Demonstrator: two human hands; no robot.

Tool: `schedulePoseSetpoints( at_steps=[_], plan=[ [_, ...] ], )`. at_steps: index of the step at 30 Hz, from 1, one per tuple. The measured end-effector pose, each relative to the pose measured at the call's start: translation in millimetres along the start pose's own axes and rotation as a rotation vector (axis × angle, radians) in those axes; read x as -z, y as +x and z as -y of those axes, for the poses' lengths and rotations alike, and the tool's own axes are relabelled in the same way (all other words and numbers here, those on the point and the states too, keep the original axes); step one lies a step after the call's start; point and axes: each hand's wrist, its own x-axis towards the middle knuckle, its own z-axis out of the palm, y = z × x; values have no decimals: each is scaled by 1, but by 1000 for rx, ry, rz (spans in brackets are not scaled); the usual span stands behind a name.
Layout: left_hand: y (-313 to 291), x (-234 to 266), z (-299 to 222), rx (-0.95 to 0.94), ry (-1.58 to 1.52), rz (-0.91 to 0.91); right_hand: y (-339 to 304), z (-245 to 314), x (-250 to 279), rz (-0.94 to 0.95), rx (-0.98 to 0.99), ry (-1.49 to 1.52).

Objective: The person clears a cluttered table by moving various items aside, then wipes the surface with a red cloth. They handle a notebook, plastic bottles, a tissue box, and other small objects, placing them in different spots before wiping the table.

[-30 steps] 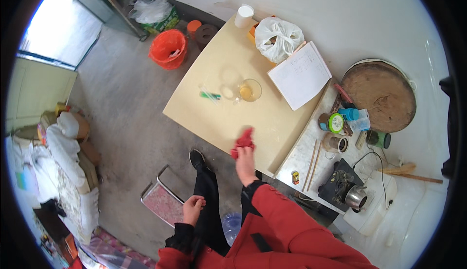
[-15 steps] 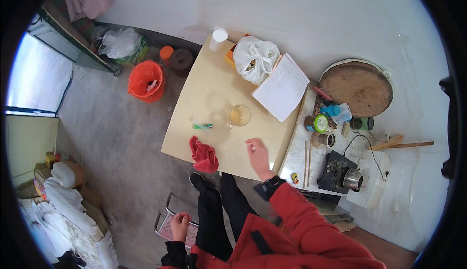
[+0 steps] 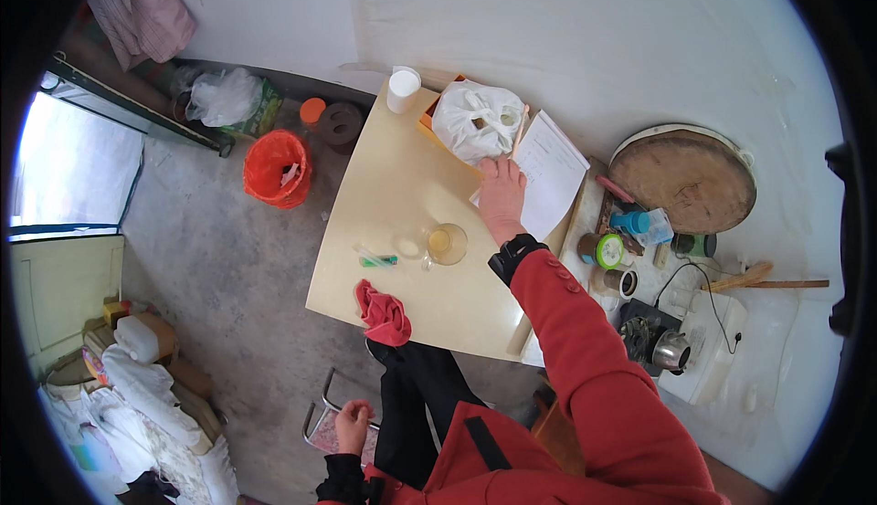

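My right hand (image 3: 503, 198) reaches across the table to the left edge of an open notebook (image 3: 546, 165), just below a white plastic bag (image 3: 475, 121). Its fingers are stretched forward over the paper and nothing shows in them; whether they touch the page or the bag I cannot tell. My left hand (image 3: 353, 426) hangs beside my leg, above a small stool (image 3: 326, 432), its fingers loosely curled with nothing visible inside. Nearer on the table stands a glass mug (image 3: 447, 244) with pale yellow liquid. Left of it lies a green object (image 3: 379, 261), with a red cloth (image 3: 384, 315) at the front edge.
A white cup (image 3: 403, 90) stands at the table's far left corner. On the right-hand counter are jars (image 3: 609, 251), a metal pot (image 3: 670, 352) and a round wooden board (image 3: 683, 181). A red bin (image 3: 277, 169) is on the floor to the left.
My right hand has moved forward from the table's near right part to the notebook and bag. My left hand stays low by the stool. The view has shifted slightly.
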Motion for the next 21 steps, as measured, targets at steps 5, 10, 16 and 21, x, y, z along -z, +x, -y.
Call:
schedulePoseSetpoints(
  at_steps=[5,10,16,21],
  plan=[
    [2,-6,-3,16,-1,12,11,-9,0,-135,29,176],
    [5,-8,-4,52,-22,17,7,-21,9,-205,-82,385],
    [8,-10,-5,72,8,25,49,-51,-3,-244,-167,177],
    [12,-15,-10,35,51,35,68,-69,-12,-49,-111,120]
  ],
)
